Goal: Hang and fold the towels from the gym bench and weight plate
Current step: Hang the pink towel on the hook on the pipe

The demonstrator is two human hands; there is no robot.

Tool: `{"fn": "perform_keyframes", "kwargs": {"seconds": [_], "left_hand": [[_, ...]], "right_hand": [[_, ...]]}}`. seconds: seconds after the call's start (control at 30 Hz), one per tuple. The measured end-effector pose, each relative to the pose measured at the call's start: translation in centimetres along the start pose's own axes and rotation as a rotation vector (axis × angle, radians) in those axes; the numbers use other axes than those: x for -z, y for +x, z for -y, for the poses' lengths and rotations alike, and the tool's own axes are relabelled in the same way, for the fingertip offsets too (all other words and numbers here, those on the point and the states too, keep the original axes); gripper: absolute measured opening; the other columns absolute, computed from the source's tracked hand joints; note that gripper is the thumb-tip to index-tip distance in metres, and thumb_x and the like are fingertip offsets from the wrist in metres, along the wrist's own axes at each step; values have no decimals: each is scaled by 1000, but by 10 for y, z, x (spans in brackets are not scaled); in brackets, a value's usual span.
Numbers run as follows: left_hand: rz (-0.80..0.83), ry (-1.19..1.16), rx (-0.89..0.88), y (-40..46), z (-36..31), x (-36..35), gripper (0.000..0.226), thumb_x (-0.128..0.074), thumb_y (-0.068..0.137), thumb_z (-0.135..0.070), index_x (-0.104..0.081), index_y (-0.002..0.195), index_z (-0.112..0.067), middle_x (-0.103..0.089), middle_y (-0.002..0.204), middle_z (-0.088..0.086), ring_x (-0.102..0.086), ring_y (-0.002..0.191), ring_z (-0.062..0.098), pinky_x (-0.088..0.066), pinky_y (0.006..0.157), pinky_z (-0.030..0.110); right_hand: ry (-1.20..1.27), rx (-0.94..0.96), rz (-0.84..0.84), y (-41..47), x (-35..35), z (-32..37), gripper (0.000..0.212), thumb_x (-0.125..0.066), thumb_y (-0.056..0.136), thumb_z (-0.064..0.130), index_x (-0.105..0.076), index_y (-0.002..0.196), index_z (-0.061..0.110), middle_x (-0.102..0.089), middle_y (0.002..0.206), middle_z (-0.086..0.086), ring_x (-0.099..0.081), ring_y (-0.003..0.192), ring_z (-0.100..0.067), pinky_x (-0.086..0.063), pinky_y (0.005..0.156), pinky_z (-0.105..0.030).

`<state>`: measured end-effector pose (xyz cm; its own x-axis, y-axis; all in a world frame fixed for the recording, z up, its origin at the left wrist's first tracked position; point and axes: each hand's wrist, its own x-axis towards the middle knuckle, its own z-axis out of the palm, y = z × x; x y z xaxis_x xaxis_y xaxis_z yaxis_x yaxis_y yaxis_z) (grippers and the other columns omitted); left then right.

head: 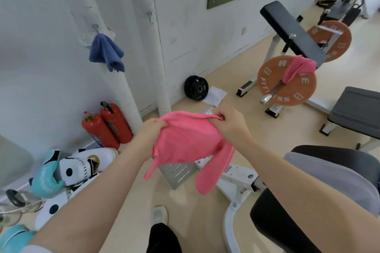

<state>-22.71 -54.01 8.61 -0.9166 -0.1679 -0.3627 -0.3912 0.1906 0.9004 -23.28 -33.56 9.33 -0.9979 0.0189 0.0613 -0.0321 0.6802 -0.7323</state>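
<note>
room first: white wall point(51, 68) is running along the left, with a gym bench point(292, 28) and orange weight plates sitting well off to the right. nearer orange weight plate point(286, 82) is carrying a second pink towel point(298, 69), draped over its top edge and touching the end of the bench pad. so that one is not yet picked up.

a grey padded seat point(333, 172) is sitting at lower right, just beside the right forearm. red fire extinguishers point(109, 125) are standing against the wall, a small black plate point(196, 88) is leaning at the skirting.

blue towel point(107, 52) is hanging bunched from a wall hook point(95, 26). reading that as one towel done. a second hook point(150, 15) further right is showing bare, likely the next target.

pink towel point(185, 141) is being held in the air in front of the person, between both hands, over the floor and the white machine frame. top edge is stretching roughly level, two tails are drooping below.

left hand point(149, 132) is gripping the left end of the top edge, fingers curled into the cloth. right hand point(228, 121) is pinching the right corner, fingertips bunched together on the hem.

progress estimate: roughly a third in. one hung, one in hand and being opened out for hanging or folding, one waiting on the plate. cannot tell if other towels are lying out of frame.
</note>
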Motion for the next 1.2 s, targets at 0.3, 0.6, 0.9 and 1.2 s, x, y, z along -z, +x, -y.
{"fn": "perform_keyframes", "kwargs": {"seconds": [0.3,0.6,0.9,1.2], "left_hand": [[521,427,-558,50,-63,10,27,-68,78,-8,-60,92,-29,-62,72,-25,-56,71,-13,-41,66,6],[-88,-130,-344,142,-90,81,13,-52,91,-17,-63,91,-24,-62,87,-6,-56,79,8,-45,68,10],[235,528,-328,196,-72,134,60,-69,70,-27,-40,122,-22,-51,102,-6,-52,99,17,-43,86,32],[304,726,-554,214,-82,108,20,-52,92,-27,-53,83,-9,-49,70,-3,-48,73,18,-34,60,24]], "right_hand": [[235,104,283,68,-35,70,16,-63,83,15,-64,74,2,-56,67,-5,-44,61,-9,-38,61,-25],[232,-14,365,134,-72,74,30,-63,85,24,-60,105,2,-64,103,-25,-61,94,-40,-51,86,-49],[101,90,393,179,-112,108,31,-64,82,22,-49,71,-3,-42,66,-3,-39,60,-9,-34,59,-28],[306,9,474,204,-111,118,9,-62,87,18,-67,92,12,-64,79,-2,-55,68,-9,-45,67,-24]]}}
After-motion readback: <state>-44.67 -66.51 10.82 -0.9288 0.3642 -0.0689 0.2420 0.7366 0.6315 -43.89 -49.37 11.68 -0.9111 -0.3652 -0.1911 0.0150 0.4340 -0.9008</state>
